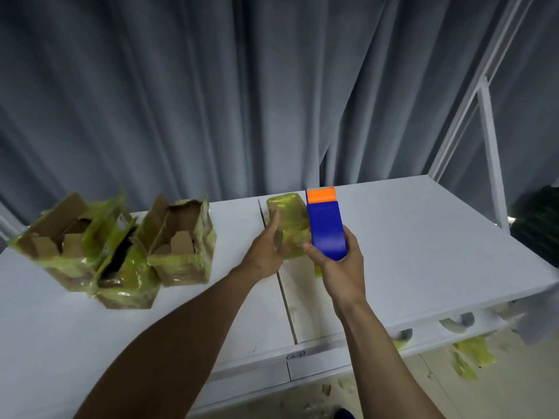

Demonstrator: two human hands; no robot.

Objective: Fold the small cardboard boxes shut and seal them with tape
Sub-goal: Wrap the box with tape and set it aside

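**Taping at mid-table**

I see the white table [423, 237] carrying 3 open boxes [181, 237] at left. At centre, the taped box [290, 219] meets my left hand [267, 249], whose grip is too blurred to tell. My right hand [341, 264] clenches the tape dispenser [326, 228] beside the box.
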